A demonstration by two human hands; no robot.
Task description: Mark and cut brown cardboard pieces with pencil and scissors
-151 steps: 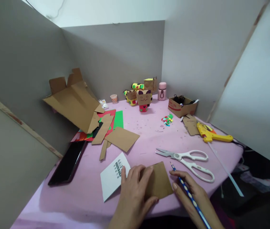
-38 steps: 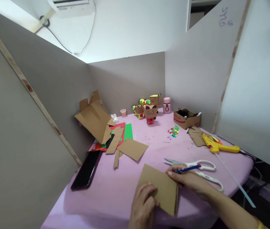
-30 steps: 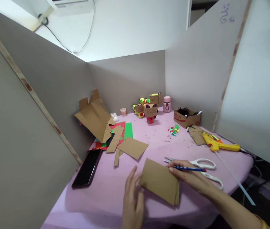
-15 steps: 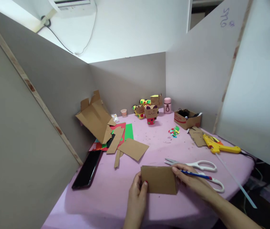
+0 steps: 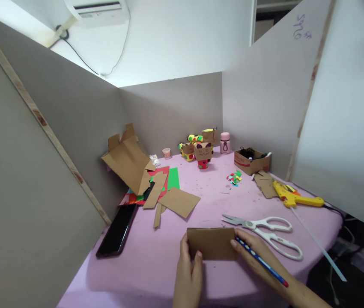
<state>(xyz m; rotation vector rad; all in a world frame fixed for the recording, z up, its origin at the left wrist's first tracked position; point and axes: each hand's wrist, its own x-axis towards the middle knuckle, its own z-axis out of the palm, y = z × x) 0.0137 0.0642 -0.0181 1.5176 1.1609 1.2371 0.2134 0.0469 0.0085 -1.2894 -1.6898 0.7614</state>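
Left hand (image 5: 188, 273) and right hand (image 5: 255, 253) grip flat brown cardboard (image 5: 214, 244), right also a thin blue pencil (image 5: 263, 262). Purple wall writing (image 5: 298, 28) is unclear.

Bare left hand (image 5: 189, 269), reddish thumbnail (image 5: 200, 253), bare right forearm (image 5: 302, 294)

A brown cardboard rectangle (image 5: 216, 244) is held tilted, a blue pencil (image 5: 261, 261) (red-ended) slanting beside it.

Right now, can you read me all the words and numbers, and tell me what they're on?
Nothing reads clearly.
Purple handwriting on the grey right partition: slanted, too unclear to read for sure.
Red print on the small open cardboard box: too small to read.
Marks on the white wall unit: too blurred to tell if they're letters.
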